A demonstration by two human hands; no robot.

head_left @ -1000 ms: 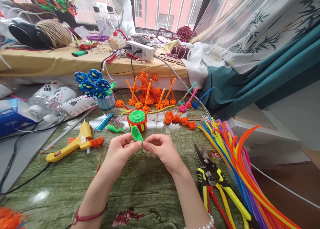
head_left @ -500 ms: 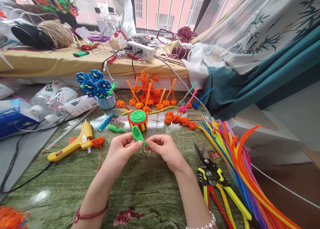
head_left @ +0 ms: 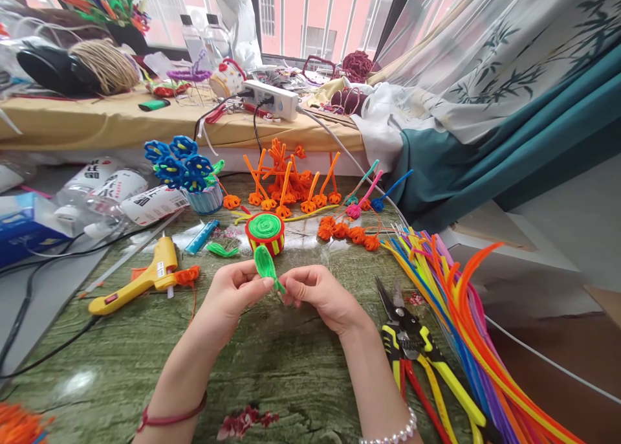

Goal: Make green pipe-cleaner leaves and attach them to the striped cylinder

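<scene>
A green pipe-cleaner leaf (head_left: 264, 261) stands tilted between my hands, its broad loop up and its twisted end down. My left hand (head_left: 241, 287) pinches it near the base between thumb and fingers. The fingers of my right hand (head_left: 310, 292) are closed on the twisted lower end. Just behind the leaf sits a small round pot (head_left: 265, 226) with a green spiral top and red and yellow sides. Another green leaf (head_left: 222, 250) lies flat to the left, near a blue strip (head_left: 202, 236).
A yellow glue gun (head_left: 140, 282) lies at left, its cord trailing. Pliers (head_left: 410, 340) and a bundle of coloured pipe cleaners (head_left: 466, 321) lie at right. Behind stand orange flowers (head_left: 291, 178) and a pot of blue flowers (head_left: 204, 198). Bottles (head_left: 121, 188) lie at back left.
My right fingers have shifted slightly on the leaf's lower end, and the leaf stands a little more upright. The whole view has moved slightly.
</scene>
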